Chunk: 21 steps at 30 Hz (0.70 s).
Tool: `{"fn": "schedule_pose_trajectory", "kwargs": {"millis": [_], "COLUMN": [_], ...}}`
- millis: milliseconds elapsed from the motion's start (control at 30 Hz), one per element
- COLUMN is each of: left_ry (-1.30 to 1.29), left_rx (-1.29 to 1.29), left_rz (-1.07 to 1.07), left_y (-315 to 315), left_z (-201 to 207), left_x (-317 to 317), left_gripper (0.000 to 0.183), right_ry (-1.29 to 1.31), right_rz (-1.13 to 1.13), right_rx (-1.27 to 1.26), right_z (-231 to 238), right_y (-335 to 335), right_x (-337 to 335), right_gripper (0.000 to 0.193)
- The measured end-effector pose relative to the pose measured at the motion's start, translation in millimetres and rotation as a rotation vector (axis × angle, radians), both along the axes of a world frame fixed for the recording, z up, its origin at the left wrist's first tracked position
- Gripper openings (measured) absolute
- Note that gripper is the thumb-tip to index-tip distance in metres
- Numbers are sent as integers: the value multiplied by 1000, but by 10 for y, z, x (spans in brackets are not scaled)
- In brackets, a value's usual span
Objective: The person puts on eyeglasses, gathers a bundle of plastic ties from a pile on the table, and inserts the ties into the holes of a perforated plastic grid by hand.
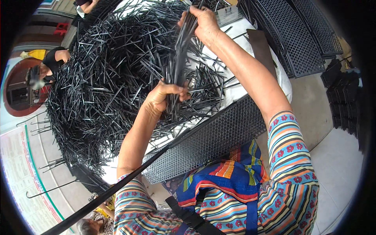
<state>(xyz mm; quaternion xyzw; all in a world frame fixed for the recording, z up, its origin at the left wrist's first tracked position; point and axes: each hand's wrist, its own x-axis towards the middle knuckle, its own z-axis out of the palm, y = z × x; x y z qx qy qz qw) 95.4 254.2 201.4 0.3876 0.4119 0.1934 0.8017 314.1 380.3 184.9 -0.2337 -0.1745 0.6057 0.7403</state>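
A bundle of thin black sticks (178,58) stretches between my two hands above a large heap of the same sticks. My left hand (163,95) is closed round its lower end, the thumb laid across the front. Farther away and to the right, my right hand (204,23) grips the upper end. Part of the bundle is smeared by motion. The big heap of loose black sticks (105,78) fills the left and middle of the work surface. A smaller scatter of sticks (203,84) lies just right of my left hand, on a white sheet (231,94).
A black perforated panel (211,133) runs along the near edge, in front of my lap. More perforated panels (291,39) stand at the far right, beside a dark flat strip (261,49). Other people (55,62) are at the left. A dark strap (117,188) crosses the lower left.
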Motion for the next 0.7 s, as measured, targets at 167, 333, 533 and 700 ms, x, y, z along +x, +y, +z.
{"fn": "schedule_pose_trajectory", "kwargs": {"millis": [167, 333, 533, 700], "left_ry": [-173, -46, -91, -287], "left_rx": [38, 162, 141, -140], "left_rz": [258, 544, 557, 464], "left_y": [-181, 37, 230, 274], "left_z": [-107, 23, -310, -445], "left_x": [-270, -102, 307, 155], "left_gripper": [27, 29, 28, 29], "right_ry": [-68, -395, -703, -621], "right_rz": [-131, 119, -1, 98], "right_rx": [-111, -206, -263, -70], "right_z": [155, 77, -189, -130], "right_y": [115, -160, -311, -428], "right_x": [171, -226, -857, -960], "right_gripper": [11, 10, 24, 40]}}
